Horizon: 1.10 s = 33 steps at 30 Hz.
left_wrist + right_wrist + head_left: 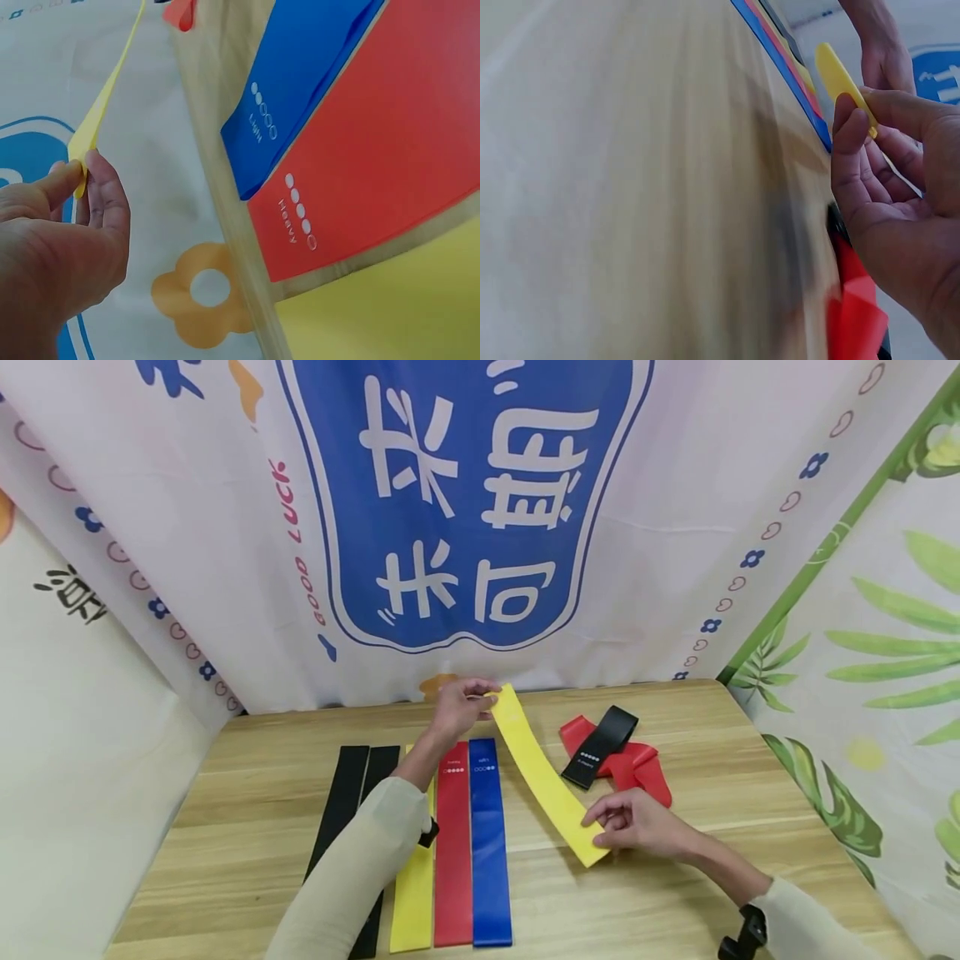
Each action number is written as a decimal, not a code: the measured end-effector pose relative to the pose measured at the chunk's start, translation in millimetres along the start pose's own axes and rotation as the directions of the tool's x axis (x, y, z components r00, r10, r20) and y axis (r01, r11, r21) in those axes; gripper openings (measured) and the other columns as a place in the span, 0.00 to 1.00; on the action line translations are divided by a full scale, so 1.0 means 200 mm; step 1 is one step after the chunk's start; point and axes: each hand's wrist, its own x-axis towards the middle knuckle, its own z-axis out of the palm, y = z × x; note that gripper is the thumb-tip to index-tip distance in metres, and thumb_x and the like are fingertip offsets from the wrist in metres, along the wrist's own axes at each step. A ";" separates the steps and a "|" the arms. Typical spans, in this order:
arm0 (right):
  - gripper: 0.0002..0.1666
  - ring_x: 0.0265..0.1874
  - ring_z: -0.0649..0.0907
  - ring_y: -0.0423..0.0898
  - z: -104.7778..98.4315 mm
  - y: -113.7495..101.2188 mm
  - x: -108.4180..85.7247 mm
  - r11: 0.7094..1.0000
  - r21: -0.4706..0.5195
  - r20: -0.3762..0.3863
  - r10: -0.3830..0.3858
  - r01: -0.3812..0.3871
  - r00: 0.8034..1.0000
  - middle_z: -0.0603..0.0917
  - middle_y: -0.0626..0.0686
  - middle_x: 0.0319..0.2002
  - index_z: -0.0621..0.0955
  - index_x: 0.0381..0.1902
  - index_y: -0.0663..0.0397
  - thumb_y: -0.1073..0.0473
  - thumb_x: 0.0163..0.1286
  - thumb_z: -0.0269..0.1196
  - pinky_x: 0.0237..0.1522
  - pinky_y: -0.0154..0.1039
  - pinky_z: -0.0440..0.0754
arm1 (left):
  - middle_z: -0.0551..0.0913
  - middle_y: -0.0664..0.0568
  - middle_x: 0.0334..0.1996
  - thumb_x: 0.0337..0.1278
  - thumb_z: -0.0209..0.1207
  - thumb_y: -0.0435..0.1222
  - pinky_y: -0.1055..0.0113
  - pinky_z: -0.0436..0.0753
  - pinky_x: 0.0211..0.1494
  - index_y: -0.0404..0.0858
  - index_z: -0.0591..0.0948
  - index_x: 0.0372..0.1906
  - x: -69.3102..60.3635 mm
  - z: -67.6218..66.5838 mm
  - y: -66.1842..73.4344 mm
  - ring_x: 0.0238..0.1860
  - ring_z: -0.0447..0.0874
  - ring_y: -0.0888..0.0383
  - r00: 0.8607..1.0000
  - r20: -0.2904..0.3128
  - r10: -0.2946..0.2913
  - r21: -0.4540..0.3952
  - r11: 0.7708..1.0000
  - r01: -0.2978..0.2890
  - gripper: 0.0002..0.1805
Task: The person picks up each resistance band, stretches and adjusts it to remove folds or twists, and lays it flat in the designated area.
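A yellow resistance band point(538, 768) is stretched out flat between both hands, slanting above the table. My left hand point(459, 706) pinches its far end between thumb and fingers, as the left wrist view also shows. At the near end, my right hand point(633, 821) pinches the band's edge with thumb and fingertips. Left of it, a blue band point(491, 852) marked Light, a red band point(453, 852) marked Heavy, another yellow band point(412, 902) and two black bands point(341, 797) lie side by side. My left forearm hides part of the yellow and black ones.
Right of the held band, a folded black band point(609, 739) lies across crumpled red bands point(643, 768). The wooden table point(247, 827) meets a printed white curtain point(645, 602) at its back edge. A leaf-patterned cloth point(885, 710) hangs on the right.
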 end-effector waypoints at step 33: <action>0.14 0.23 0.85 0.38 0.40 -0.06 0.01 0.977 0.175 0.136 0.097 -0.120 0.986 0.88 0.49 0.30 0.88 0.48 0.65 0.64 0.66 0.75 0.26 0.28 0.84 | 0.89 0.45 0.54 0.67 0.65 0.23 0.61 0.90 0.51 0.38 0.92 0.48 -0.02 0.11 -0.15 0.48 0.89 0.51 0.989 0.133 -0.068 0.247 0.968 0.033 0.12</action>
